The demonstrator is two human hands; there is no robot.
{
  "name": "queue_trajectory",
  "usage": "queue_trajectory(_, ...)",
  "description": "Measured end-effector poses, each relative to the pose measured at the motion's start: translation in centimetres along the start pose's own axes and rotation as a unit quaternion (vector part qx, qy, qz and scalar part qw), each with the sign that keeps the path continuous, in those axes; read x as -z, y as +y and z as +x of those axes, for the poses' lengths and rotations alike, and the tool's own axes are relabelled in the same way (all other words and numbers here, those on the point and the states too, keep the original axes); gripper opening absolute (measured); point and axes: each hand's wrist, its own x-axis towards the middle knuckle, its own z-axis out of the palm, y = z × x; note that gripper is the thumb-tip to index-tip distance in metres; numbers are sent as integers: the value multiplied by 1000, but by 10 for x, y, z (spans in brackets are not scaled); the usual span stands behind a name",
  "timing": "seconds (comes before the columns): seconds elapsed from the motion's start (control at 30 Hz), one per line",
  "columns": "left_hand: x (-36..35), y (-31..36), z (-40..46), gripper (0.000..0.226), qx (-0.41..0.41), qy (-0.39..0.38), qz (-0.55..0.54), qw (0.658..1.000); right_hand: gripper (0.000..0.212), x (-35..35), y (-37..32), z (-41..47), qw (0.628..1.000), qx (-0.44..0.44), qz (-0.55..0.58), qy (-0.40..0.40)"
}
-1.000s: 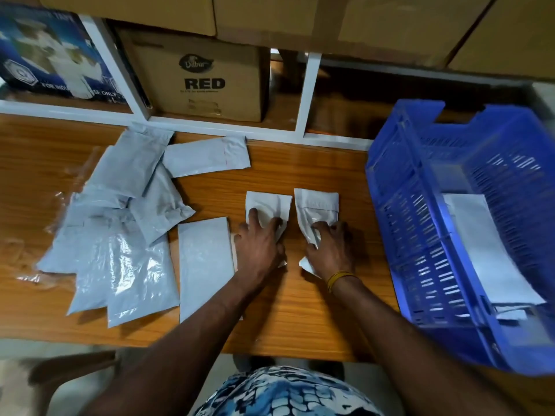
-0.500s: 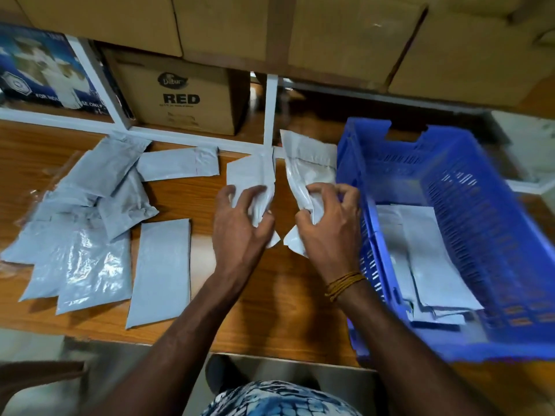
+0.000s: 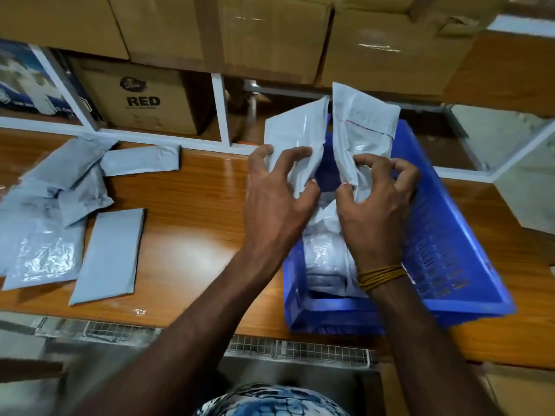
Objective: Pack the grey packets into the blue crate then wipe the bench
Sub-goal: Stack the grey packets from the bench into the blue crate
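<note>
- Left hand (image 3: 274,202) raised over the left rim of the blue crate (image 3: 444,235), fingers (image 3: 295,153) and thumb curled round and pinching a grey packet (image 3: 295,136) that stands upright.
- Right hand (image 3: 374,211) above the crate's inside, fingers (image 3: 404,169) bent and clamped on a second grey packet (image 3: 363,127), also held upright, just beside the first, their upper edges nearly touching.
- Yellow-brown thread band (image 3: 380,276) wound round the right wrist.
- More pale packets (image 3: 326,256) lying in the bottom of the crate, partly hidden under the right hand.
- Crate resting on the right part of the wooden desk (image 3: 192,235), near its front edge.
- Loose pile of grey packets (image 3: 60,202) on the left part of the desk, overlapping one another; one flat packet (image 3: 109,255) lying at the pile's right edge, another (image 3: 141,160) set crosswise at the back.
- Brown carton marked RED (image 3: 141,100) on the shelf behind the desk, white shelf frame (image 3: 220,112) beside it.
- Larger cardboard boxes (image 3: 270,34) stacked above the shelf opening.
- Patterned blue and white garment (image 3: 270,400) at the bottom edge of the view.
</note>
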Motion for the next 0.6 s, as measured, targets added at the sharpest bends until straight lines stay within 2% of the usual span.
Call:
queue_trajectory(0.13,-39,27,0,46,-12,-32,63,997,37,11,43,18,998,-41,-45,-27)
queue_trajectory(0.2,-59,29,7,47,-4,-75,122,990,37,9,65,27,993,-63,-83,-56)
queue_trajectory(0.33,-101,10,24,42,85,-216,230,945,38,-15,102,42,971,-111,-139,-161)
queue_trajectory(0.47,-131,-9,28,46,123,-279,301,904,42,-45,130,43,934,-159,-160,-275)
queue_trajectory(0.6,-149,-24,26,51,141,-342,336,866,56,-62,144,37,889,-161,-198,-381)
